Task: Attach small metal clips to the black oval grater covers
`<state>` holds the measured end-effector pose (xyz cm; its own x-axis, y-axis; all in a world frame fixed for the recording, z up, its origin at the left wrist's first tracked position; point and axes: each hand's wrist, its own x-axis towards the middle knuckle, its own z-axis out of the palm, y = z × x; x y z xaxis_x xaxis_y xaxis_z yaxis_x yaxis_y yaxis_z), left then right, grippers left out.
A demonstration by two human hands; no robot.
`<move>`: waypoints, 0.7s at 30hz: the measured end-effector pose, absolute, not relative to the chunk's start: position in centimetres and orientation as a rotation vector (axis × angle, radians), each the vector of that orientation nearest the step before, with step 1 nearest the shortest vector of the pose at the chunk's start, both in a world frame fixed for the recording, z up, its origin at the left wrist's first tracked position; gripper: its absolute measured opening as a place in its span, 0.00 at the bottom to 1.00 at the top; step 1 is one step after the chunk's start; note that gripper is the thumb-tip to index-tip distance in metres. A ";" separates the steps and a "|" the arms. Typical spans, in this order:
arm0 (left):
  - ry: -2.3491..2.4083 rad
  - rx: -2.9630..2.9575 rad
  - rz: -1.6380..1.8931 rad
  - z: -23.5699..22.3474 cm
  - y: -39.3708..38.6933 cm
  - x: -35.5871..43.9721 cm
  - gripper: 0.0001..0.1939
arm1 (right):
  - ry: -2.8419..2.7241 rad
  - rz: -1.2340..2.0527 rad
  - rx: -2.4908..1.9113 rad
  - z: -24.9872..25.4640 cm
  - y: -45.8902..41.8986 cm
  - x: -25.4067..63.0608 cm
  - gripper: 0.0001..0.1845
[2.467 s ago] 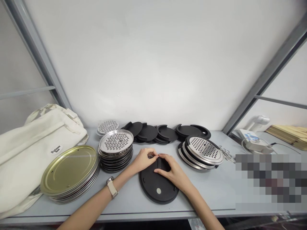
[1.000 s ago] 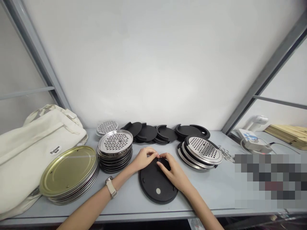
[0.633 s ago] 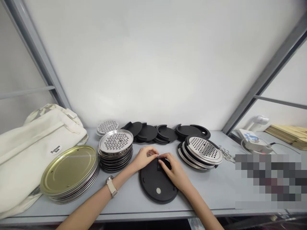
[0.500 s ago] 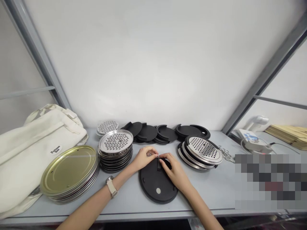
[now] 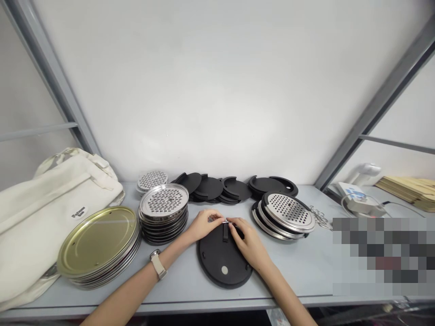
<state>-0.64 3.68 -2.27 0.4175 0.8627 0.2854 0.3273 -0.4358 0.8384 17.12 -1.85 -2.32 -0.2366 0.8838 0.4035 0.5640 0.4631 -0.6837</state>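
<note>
A round black disc [image 5: 219,258] lies flat on the grey shelf [image 5: 306,276] in front of me, with a small pale dot near its front. My left hand [image 5: 204,225] and my right hand [image 5: 246,240] meet at the disc's far edge. Both pinch a small shiny metal piece [image 5: 224,222] above a short black tab on the disc. The fingers of both hands are curled together. A watch sits on my left wrist.
Left of the disc stand a stack of perforated steel discs [image 5: 164,203] and a stack of gold-coloured lids [image 5: 97,237], with a white cloth bag [image 5: 41,199] beyond. More black discs [image 5: 217,186] lie at the back. Another perforated stack [image 5: 287,213] sits on the right.
My right hand has shifted slightly along the disc's far edge; the black tab shows more clearly now. My left hand has stayed at the metal piece. The disc has not moved.
</note>
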 end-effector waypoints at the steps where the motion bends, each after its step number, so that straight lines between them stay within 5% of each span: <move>1: 1.007 1.969 0.964 -2.3 3.7 -0.6 0.12 | -1.928 0.515 -1.213 -2.4 -1.8 17.2 0.14; 21: 0.955 1.763 0.995 -3.0 4.1 -0.7 0.09 | -1.907 0.521 -1.241 -2.5 -1.9 17.2 0.14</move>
<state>-0.68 4.12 -3.00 0.3851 0.8932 0.2319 0.1954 -0.3245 0.9255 17.20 -1.85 -2.55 -0.2137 0.8959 0.3895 0.5731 0.4379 -0.6927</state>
